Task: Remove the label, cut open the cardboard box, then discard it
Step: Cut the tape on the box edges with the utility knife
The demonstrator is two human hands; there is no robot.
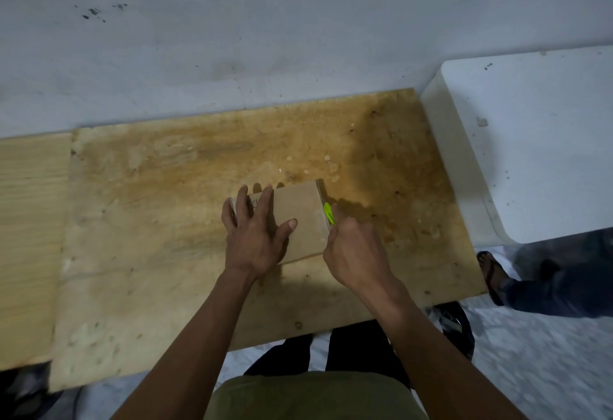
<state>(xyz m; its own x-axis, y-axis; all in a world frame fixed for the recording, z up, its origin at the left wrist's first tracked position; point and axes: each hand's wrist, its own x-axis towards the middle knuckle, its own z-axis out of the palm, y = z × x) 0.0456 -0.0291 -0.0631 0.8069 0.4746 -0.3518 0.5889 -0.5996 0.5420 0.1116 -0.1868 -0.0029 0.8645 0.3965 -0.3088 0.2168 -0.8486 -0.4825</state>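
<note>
- Both forearms come in from the bottom edge, so hands first: left hand [255, 237] is spread flat, palm pressing down on top of the cardboard box [298, 217].
- right hand [351, 253] is curled tight around a neon-green cutter [329, 213], tip against the box's right edge.
- Box lies mid-way across the stained plywood board [166, 204].
- white block [530, 141] off to the right, wall behind.

Open, bare surface is seen on the plywood desk [149, 220] to the left of the cardboard box [298, 217] and behind it up to the wall [265, 38]. To the right, passage is bounded by a white block [530, 147] standing against the desk's edge. The box's top and right side are occupied by the hands [255, 237].
</note>
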